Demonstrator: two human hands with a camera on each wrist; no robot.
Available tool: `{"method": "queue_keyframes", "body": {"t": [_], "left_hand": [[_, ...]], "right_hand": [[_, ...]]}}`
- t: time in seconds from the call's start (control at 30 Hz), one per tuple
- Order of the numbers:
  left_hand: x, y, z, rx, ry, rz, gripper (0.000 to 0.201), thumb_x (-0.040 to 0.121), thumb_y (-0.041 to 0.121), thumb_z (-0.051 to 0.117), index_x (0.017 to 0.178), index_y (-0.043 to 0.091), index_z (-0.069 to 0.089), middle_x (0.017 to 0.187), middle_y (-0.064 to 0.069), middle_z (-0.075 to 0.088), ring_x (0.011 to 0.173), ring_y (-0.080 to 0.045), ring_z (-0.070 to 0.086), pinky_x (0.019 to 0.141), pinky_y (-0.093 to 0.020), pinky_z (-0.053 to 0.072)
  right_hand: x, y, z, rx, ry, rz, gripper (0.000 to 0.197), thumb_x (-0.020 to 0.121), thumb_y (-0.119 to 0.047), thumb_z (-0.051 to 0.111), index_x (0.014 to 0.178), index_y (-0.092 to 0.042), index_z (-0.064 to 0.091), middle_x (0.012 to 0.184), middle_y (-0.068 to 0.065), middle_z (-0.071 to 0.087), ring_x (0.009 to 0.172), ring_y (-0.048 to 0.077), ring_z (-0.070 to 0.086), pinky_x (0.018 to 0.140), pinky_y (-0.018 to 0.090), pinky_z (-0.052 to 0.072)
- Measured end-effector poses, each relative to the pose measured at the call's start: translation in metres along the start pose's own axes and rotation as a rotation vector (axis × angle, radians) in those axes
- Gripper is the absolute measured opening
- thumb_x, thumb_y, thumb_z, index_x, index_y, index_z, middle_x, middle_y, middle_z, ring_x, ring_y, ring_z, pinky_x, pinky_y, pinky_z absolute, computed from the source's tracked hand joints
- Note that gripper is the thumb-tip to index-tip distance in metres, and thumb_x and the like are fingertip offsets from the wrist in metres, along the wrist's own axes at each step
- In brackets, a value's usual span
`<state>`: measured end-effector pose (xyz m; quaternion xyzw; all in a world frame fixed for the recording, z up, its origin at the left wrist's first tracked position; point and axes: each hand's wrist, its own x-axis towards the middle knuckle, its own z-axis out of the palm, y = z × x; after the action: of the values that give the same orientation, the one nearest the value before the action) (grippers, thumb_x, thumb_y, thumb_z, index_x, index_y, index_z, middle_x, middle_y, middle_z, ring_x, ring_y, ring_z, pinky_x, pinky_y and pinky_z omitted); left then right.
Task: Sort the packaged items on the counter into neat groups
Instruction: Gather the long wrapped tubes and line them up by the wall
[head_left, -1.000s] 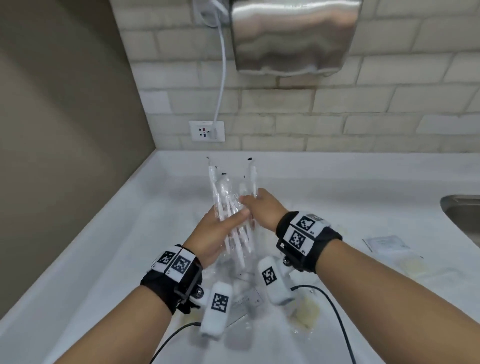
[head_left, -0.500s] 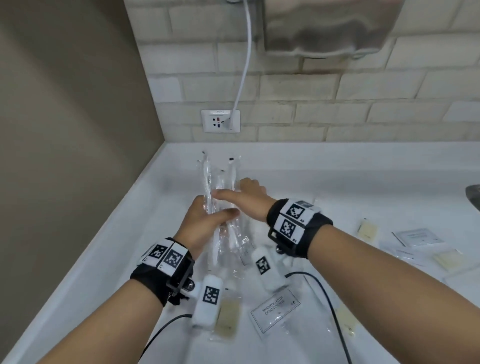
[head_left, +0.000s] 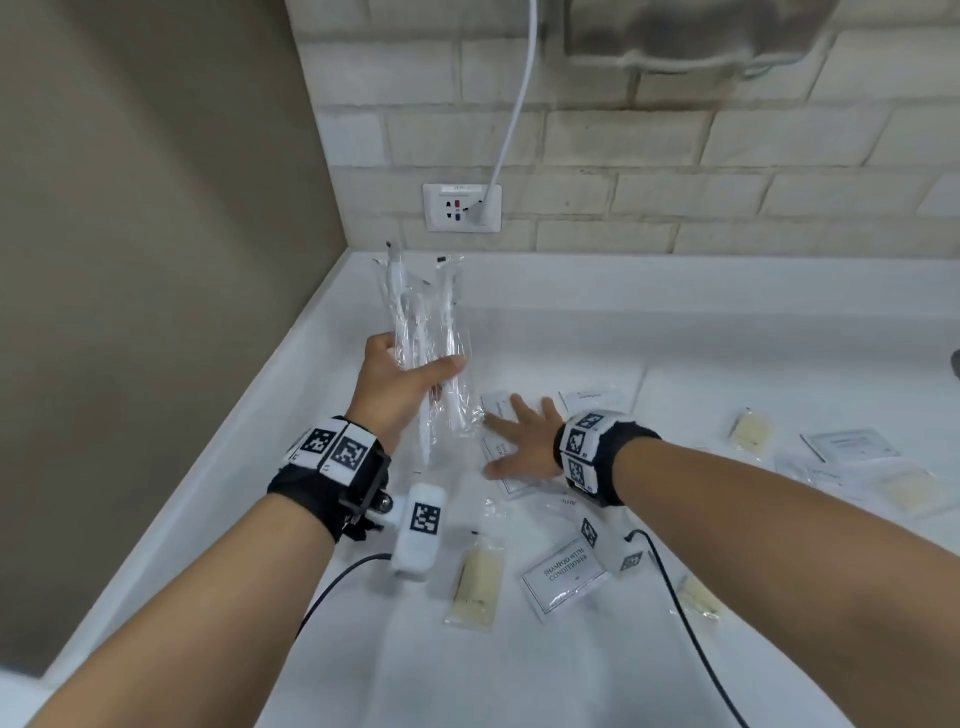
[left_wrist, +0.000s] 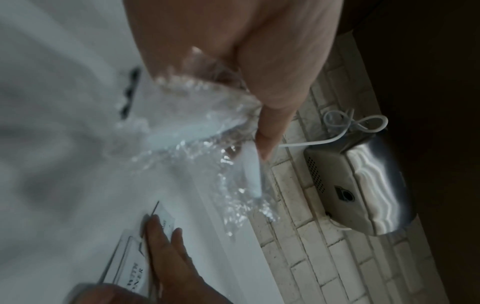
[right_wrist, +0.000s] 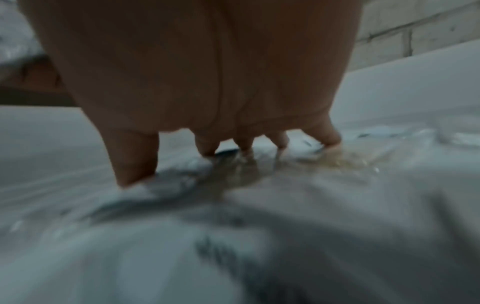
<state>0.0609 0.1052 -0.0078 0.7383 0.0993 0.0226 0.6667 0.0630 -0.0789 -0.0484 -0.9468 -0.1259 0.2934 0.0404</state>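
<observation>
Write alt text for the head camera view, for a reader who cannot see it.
A person's left hand grips a bundle of clear-wrapped toothbrushes above a white counter, while the right hand lies flat on white sachets. A shampoo-with-conditioner sachet and yellowish packets lie scattered nearby, below a wall socket.

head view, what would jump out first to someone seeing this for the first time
The left hand holds up a bundle of clear-wrapped toothbrushes above the white counter, near its back left corner. Just to its right, the right hand lies flat with spread fingers on white sachets. A sachet printed "shampoo with conditioner" and pale yellow packets lie scattered nearer the camera.
</observation>
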Motion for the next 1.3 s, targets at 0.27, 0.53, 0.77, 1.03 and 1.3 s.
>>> {"method": "queue_keyframes", "body": {"t": [0.27,0.53,0.77,1.03,1.3], "left_hand": [[-0.003,-0.019,0.007,0.068,-0.054,-0.07,0.094,0.066,0.037,0.086,0.14,0.025,0.031,0.128,-0.006,0.055,0.117,-0.024,0.055,0.097,-0.033,0.04],[-0.009,-0.018,0.026,0.096,-0.109,-0.049,0.088,0.067,0.033,0.086,0.137,0.023,0.033,0.123,-0.009,0.062,0.093,-0.016,0.065,0.096,-0.035,0.046],[-0.01,-0.021,0.027,0.105,-0.116,-0.07,0.086,0.064,0.037,0.087,0.131,0.03,0.034,0.11,-0.003,0.064,0.099,-0.018,0.065,0.105,-0.039,0.043],[0.004,-0.029,0.026,0.108,-0.124,-0.111,0.08,0.066,0.033,0.087,0.125,0.026,0.034,0.098,-0.002,0.064,0.093,-0.016,0.064,0.105,-0.037,0.041],[0.038,-0.022,0.046,0.059,-0.225,-0.118,0.063,0.063,0.026,0.09,0.116,0.018,0.056,0.107,-0.007,0.071,0.091,-0.02,0.071,0.08,-0.036,0.057]], "right_hand": [[-0.047,0.035,0.034,-0.083,-0.01,-0.035,0.088,0.081,-0.079,0.035,0.147,-0.047,-0.013,0.157,-0.005,-0.027,0.146,0.03,-0.021,0.11,0.07,0.001],[-0.044,0.036,-0.009,0.039,0.176,0.039,0.08,0.077,-0.078,0.044,0.145,-0.036,0.033,0.156,0.0,0.023,0.144,0.027,0.02,0.112,0.056,0.025],[-0.01,0.055,0.002,0.061,0.166,0.148,0.085,0.086,-0.067,0.04,0.153,-0.026,0.007,0.162,0.0,-0.007,0.149,0.03,-0.006,0.116,0.059,0.013],[-0.048,0.052,-0.017,-0.071,0.106,0.044,0.071,0.083,-0.071,0.045,0.136,-0.024,0.047,0.139,0.001,0.051,0.122,0.025,0.051,0.102,0.042,0.042],[0.01,0.006,-0.072,0.999,0.389,-0.065,0.033,0.096,-0.032,0.054,0.12,-0.01,0.055,0.106,0.009,0.064,0.071,0.018,0.062,0.066,0.028,0.05]]}}
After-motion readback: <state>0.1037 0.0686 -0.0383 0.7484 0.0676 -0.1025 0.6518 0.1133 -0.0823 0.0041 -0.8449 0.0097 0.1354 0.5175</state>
